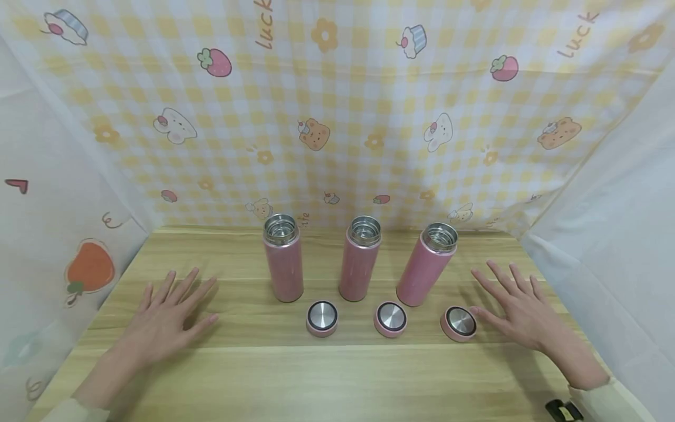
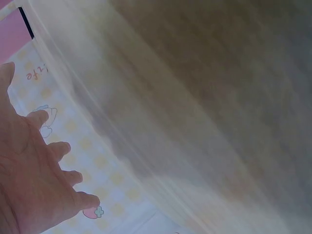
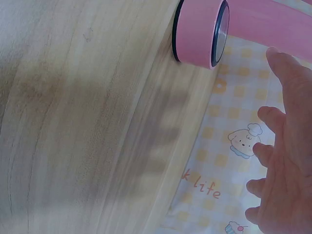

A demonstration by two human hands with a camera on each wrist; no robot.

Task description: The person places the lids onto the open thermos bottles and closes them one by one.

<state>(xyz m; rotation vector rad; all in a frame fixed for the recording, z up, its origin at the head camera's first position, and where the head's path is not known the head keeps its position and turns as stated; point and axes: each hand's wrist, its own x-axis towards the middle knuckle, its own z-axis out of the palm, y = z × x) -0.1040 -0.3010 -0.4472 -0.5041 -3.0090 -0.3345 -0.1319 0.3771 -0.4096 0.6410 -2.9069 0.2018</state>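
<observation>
Three pink thermos bottles stand uncapped in a row, showing steel necks: the left bottle, the middle bottle and the right bottle. In front of them lie three pink lids with silver tops: the left lid, the middle lid and the right lid. My left hand, fingers spread, is over the left side of the table, away from the bottles. My right hand, also spread and holding nothing, has its thumb beside the right lid, which the right wrist view shows as a pink cap.
The wooden table runs back to a yellow checked cloth hanging behind the bottles. White cloth walls close in the left side and the right side. A black strap shows near the right sleeve.
</observation>
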